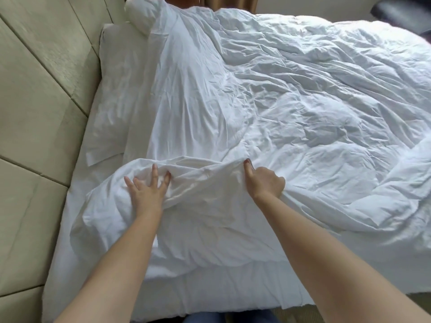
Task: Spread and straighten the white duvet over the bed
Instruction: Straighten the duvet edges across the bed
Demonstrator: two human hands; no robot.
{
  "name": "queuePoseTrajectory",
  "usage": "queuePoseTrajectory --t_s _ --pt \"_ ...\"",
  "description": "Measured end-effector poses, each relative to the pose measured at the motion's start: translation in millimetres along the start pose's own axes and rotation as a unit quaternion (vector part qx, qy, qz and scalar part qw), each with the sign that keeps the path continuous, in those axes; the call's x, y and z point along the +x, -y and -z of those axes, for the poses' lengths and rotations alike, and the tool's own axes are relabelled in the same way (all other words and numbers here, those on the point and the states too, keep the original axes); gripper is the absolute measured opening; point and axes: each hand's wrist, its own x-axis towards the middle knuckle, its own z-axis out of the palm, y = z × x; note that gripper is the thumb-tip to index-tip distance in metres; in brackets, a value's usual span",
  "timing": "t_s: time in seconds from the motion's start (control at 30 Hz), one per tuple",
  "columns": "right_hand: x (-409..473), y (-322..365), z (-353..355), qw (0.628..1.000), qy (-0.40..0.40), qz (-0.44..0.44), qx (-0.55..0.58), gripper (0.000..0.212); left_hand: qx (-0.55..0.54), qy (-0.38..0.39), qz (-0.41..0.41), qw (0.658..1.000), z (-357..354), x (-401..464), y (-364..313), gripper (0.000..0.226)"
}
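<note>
Blue denim (228, 318) at the bottom edge, against the near side of the bed (210, 287). Just beyond, left hand (145, 191) flat with fingers spread, pressing a folded-back ridge of the white duvet (303, 108); right hand (264, 181) curled, gripping the same fold. Duvet rumpled, covering most of the mattress, long axis running left to right from the headboard side. Pillows (112, 94) left, against a padded beige headboard (35, 113). Dark chair (405, 15) at top right.
</note>
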Motion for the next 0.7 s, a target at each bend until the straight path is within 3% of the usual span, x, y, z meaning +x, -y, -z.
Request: queuePoseTrajectory --t_s 0.1,0.2,0.23,0.3,0.43,0.5,0.6,0.7 --pt "1.8 -4.3 -0.2 0.993 0.051 0.092 -0.047 0.045 0.060 -0.036 -0.077 0.995 4.9 17.1 17.7 0.083" --pt "4.0 -16.5 -8.4 0.960 0.120 0.186 -0.174 0.066 0.075 -0.060 -0.116 0.989 21.5 32.3 33.1 0.069" --pt "3.4 -19.4 -12.0 0.951 0.128 0.196 -0.204 0.061 0.074 -0.060 -0.115 0.989 28.3 37.0 36.1 0.065" --pt "2.5 -18.8 -10.3 0.953 0.108 0.182 -0.219 0.036 0.080 -0.054 -0.102 0.990 43.1 45.1 37.7 0.059" --pt "19.7 -6.4 9.9 0.956 0.012 0.148 -0.251 0.030 0.095 -0.056 -0.068 0.992 69.9 54.7 36.4 0.036" --pt "30.8 -0.1 18.4 0.978 0.032 0.080 -0.191 0.034 0.113 -0.075 -0.069 0.988 80.6 56.7 38.3 0.032" --pt "38.5 8.6 28.0 0.991 0.117 -0.068 -0.010 0.046 0.145 -0.086 -0.089 0.982 94.5 64.1 42.4 0.034" --pt "50.1 18.5 42.4 0.984 0.115 -0.087 0.108 0.040 0.128 -0.076 -0.051 0.987 113.7 75.1 47.6 0.034"
